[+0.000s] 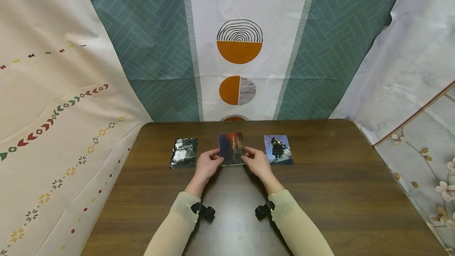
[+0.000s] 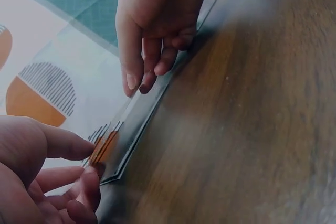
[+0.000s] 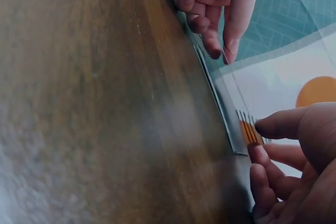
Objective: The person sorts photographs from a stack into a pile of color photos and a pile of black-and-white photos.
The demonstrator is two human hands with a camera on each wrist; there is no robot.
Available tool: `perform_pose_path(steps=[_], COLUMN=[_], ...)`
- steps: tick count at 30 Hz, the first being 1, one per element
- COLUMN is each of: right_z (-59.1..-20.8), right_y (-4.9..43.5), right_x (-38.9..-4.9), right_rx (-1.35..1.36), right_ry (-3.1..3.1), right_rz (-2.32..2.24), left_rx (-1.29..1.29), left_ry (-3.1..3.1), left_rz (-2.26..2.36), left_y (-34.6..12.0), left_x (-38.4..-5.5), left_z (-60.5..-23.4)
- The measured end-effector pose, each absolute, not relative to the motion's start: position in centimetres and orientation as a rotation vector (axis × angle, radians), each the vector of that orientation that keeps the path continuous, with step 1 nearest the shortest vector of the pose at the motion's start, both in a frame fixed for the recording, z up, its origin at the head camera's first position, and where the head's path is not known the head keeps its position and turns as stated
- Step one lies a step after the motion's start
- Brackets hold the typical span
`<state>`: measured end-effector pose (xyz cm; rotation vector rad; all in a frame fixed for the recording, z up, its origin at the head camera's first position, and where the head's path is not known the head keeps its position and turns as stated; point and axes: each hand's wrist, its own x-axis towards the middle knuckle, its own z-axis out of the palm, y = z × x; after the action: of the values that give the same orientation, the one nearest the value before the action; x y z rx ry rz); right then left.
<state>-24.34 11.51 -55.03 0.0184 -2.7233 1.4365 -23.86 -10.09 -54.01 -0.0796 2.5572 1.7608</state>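
Observation:
A small glossy picture card (image 1: 232, 147) in red, blue and gold is held between both hands at the table's far middle. My left hand (image 1: 209, 164) pinches its lower left edge, and my right hand (image 1: 256, 162) pinches its lower right edge. In the left wrist view the left hand (image 2: 47, 166) has thumb and fingertips on the card's thin edge. A dark-edged flat piece (image 2: 134, 142) lies on the table just under the held card. The right wrist view shows the right hand (image 3: 294, 156) in a similar pinch, with the same flat piece (image 3: 223, 103) beside it.
Left of the hands lies a black-and-white picture card (image 1: 184, 152). To their right is a blue picture card (image 1: 278, 149) with a dark-clothed figure. All are on a brown wooden table (image 1: 337, 192). Patterned cloths (image 1: 156, 50) hang behind it and along both sides.

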Motion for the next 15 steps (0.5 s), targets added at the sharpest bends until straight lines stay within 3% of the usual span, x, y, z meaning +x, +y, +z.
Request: perform_pose_path(steps=[15], right_z=[-54.02], right_y=[11.31], right_x=[-24.02], right_rx=[0.077], right_ry=[-2.671], right_rz=[1.472], left_rx=[-0.104], left_ry=[2.553], left_rz=[1.82], left_y=[-9.99], left_x=[-23.84], left_z=[-53.73])
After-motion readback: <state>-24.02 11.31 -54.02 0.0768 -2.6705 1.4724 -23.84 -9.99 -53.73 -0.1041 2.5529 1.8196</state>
